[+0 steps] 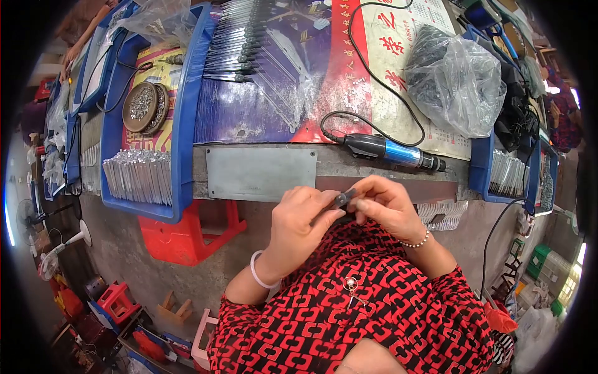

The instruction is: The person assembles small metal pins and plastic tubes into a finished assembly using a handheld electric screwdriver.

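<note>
Close to my body, just off the table's front edge, both hands meet around a small dark part point(342, 199), maybe metal; its exact kind is hidden by the fingers. My left hand point(303, 213) pinches it between thumb and fingers. From the other side, my right hand point(381, 202) has its thumb and fingertips closed at the part's end. Beyond the hands, a blue and black electric screwdriver point(389, 149) lies on its side with its cord looping away. A grey metal plate point(261, 172) is fixed along the table edge, left of the screwdriver.
At left, a blue tray point(185, 124) holds upright silver strips point(138, 177) and a round bowl point(142, 108) of small metal pieces. Dark-tipped silver rods point(237, 43) lie in a row farther back. A clear plastic bag point(458, 84) sits right, near another blue tray point(481, 167).
</note>
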A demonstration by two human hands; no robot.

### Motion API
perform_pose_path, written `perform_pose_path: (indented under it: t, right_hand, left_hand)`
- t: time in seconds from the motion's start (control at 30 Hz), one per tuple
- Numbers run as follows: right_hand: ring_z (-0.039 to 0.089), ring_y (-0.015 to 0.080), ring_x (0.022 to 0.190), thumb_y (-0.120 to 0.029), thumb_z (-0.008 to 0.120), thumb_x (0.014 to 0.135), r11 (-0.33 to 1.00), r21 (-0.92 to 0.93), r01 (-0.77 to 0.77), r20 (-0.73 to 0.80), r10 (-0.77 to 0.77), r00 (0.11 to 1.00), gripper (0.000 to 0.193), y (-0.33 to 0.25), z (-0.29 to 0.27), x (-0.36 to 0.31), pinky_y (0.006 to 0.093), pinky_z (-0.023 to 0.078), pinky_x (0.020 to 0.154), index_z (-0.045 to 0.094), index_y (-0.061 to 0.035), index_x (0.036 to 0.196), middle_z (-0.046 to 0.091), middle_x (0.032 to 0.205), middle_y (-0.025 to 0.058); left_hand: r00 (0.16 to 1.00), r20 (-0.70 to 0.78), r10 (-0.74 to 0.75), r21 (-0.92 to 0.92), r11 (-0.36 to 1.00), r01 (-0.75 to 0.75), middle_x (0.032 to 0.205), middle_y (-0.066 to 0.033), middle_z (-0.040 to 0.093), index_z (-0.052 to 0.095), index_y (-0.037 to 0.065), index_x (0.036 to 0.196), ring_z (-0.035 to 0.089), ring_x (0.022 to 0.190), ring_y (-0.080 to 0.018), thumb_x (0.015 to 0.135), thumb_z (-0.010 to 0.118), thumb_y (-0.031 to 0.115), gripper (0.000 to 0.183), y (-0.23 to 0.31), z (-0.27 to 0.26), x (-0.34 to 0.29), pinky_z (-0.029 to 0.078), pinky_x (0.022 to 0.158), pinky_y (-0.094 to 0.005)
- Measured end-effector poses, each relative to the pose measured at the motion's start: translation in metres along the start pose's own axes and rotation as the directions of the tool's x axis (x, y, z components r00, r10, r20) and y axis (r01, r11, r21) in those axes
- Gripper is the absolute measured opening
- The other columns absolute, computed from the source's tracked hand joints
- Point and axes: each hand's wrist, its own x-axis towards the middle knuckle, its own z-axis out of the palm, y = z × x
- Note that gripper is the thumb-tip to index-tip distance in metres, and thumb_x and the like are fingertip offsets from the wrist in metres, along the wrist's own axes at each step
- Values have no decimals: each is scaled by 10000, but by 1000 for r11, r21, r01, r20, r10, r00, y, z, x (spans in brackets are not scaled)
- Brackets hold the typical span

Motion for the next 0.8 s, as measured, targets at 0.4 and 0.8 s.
perform_pose_path:
  t: [0.4,0.8]
  right_hand:
    - [572,53,632,-106,558,926,967,-168,193,78,-182,980,115,-4,10,-4,204,466,538,566,7,949,603,773,12]
    - [532,41,636,-124,560,919,984,-114,135,12,-135,991,132,3,3,-2,177,452,547,565,4,953,577,794,13]
  left_hand:
    - [810,486,-329,-708,395,585,827,-54,612,554,-16,984,572,677,-89,922,586,135,166,3,8,-9,470,582,-221]
    - [809,505,-300,-751,309,584,913,-57,594,518,-20,1062,528,691,-73,971,488,125,173,1,16,-10,448,643,-210]
